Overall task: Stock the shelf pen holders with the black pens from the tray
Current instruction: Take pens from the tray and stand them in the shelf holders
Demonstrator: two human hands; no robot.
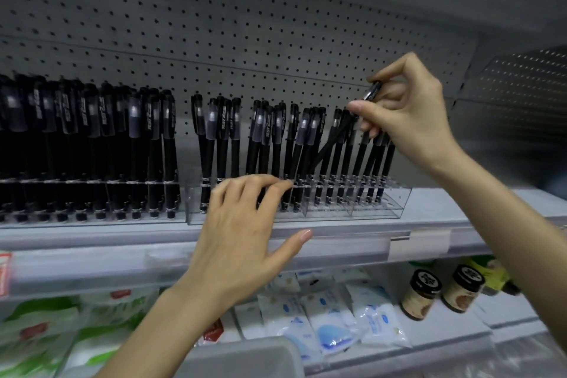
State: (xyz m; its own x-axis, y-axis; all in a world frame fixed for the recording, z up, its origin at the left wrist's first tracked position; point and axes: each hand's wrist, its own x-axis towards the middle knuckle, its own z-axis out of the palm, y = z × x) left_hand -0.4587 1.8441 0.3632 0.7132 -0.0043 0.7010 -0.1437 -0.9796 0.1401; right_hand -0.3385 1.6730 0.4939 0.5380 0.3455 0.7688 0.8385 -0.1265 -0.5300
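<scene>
Thumb and forefinger of the right hand (408,113) pinch a black pen (335,138) just below its capped top, the other fingers curled loosely behind. The grip is closed on that one pen. The pen slants down and leftward, its lower tip close above the perforated top plate of the clear holder (368,209), not yet in a hole as far as I can tell. The left hand (242,233) holds nothing: its fingers, spread and barely bent, rest on the holder's front edge among the standing pens (270,132), thumb out below it. I judge the pen light, stiff and smooth-barrelled, so a pinch high up should steer the tip well, though the cap might slip off under a hard squeeze. Left of the holder stands a second, fuller one (92,182).
</scene>
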